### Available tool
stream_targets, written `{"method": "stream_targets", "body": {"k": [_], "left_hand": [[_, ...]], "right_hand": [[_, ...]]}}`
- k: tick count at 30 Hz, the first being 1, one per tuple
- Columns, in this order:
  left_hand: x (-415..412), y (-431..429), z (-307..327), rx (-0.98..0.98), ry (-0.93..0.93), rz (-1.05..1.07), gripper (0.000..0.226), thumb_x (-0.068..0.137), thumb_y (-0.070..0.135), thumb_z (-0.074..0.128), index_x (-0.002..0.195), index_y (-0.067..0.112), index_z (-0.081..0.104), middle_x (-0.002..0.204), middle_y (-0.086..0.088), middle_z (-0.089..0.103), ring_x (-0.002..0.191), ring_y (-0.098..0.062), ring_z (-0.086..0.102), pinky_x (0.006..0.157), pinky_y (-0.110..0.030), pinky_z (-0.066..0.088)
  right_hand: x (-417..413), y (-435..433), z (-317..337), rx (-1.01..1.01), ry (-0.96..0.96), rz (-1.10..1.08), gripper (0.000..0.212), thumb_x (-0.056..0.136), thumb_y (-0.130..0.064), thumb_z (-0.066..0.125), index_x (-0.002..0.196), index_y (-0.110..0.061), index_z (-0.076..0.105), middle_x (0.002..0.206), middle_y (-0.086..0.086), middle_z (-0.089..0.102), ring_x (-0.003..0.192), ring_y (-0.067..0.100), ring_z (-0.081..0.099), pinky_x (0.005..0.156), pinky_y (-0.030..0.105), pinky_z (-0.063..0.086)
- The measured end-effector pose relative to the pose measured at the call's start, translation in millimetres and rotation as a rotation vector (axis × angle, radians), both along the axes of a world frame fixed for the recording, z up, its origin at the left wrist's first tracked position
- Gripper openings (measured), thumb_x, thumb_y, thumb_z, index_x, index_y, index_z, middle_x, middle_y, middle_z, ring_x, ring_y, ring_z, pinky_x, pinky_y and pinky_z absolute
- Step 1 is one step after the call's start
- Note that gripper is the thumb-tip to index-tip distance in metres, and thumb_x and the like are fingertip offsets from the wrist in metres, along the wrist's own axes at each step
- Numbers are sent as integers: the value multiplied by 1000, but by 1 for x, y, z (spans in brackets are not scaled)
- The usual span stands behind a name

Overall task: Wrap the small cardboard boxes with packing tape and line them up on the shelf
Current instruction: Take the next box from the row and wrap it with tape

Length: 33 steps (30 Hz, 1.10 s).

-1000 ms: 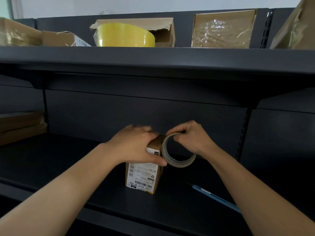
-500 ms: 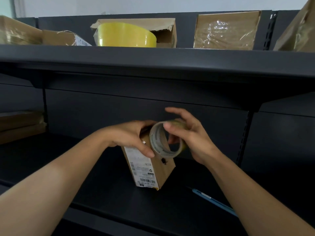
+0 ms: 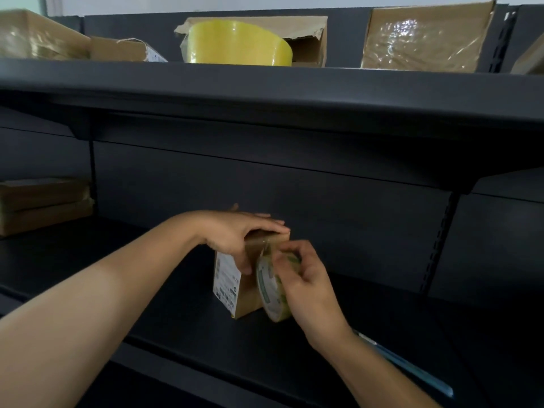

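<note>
A small cardboard box (image 3: 248, 295) with a white barcode label stands upright on the dark lower shelf (image 3: 182, 313). My left hand (image 3: 238, 234) grips its top, fingers laid over the upper face and thumb down the front. My right hand (image 3: 303, 278) holds a roll of clear packing tape (image 3: 270, 290) against the box's right side, fingers curled round the roll. A strip of tape runs from the roll up to the box's top edge. The roll hides part of the box's right face.
A blue utility knife (image 3: 412, 368) lies on the lower shelf at the right. Flat cardboard boxes (image 3: 41, 201) are stacked at the far left. The upper shelf (image 3: 265, 83) carries a large yellow tape roll (image 3: 238, 42), an open box and taped boxes (image 3: 424, 39).
The box went from tilted and lifted to upright on the shelf. My right hand brought the tape roll down from the box's top to its right side.
</note>
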<state>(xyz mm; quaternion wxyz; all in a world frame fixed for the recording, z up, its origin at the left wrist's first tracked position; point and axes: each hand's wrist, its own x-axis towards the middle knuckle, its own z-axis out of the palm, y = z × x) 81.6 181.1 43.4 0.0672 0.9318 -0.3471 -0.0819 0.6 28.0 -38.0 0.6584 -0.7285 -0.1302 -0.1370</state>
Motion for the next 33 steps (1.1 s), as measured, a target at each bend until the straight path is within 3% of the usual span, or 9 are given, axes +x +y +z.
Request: {"method": "stream_targets", "body": {"k": [4,7,10,15,17,20,27,30,33], "left_hand": [[-2,0,1,11,9,61,94,76,19,76,138,62,21,155,20,1,143,-13,-3,117,-48,1],[-3,2,-3,-27,-23,89,92,78,15,73,128,72,22,149,19,9,138,-18,7,115,-47,14],[-2,4,-7,-58,-20,85,92,80,12,73,139,59,19,151,15,11,138,-14,13,115,-36,22],[-7,10,-9,-106,6,139,89,82,17,69,149,40,15,157,19,6,144,-2,-3,120,-37,-1],[-10,6,-8,-138,24,174,76,87,24,59,148,41,17,157,19,6,144,-1,-7,118,-45,-10],[-10,-2,-13,-143,-124,199,52,97,45,41,146,42,24,158,16,13,146,-7,2,116,-48,-14],[-14,-11,-27,-67,-463,193,50,98,42,41,146,33,31,155,9,28,138,-18,33,117,-44,19],[-19,-16,-26,-26,-504,171,49,96,37,47,143,28,35,146,4,43,118,-21,52,94,-39,46],[-20,-15,-30,-7,-521,160,55,94,37,52,143,23,31,144,2,43,118,-20,51,92,-35,45]], "right_hand": [[-5,-3,-18,-82,197,-44,6,95,-29,55,97,-25,58,95,-4,63,88,6,60,67,15,44],[-7,0,-16,-118,246,-34,11,95,-35,54,99,-26,56,97,-5,62,88,4,59,65,15,44],[-8,6,-11,-146,253,-47,15,95,-38,53,102,-25,54,97,-6,61,86,4,58,64,15,44],[-9,14,-8,-179,251,-85,21,94,-43,53,105,-25,51,97,-10,58,86,1,55,61,15,40],[-10,15,-7,-177,260,-90,23,94,-44,52,107,-25,51,97,-11,56,86,1,53,62,16,40],[-9,15,-6,-168,284,-78,24,95,-47,50,108,-27,49,98,-11,55,87,1,52,63,17,39],[-8,13,-3,-136,347,-10,23,94,-46,53,110,-31,51,101,-11,57,91,2,53,68,17,41],[-9,11,-4,-138,325,19,26,92,-44,57,113,-31,53,106,-10,58,97,4,55,75,19,44],[-10,9,-4,-176,308,43,28,92,-44,57,117,-34,53,110,-8,60,101,6,57,84,23,45]]}}
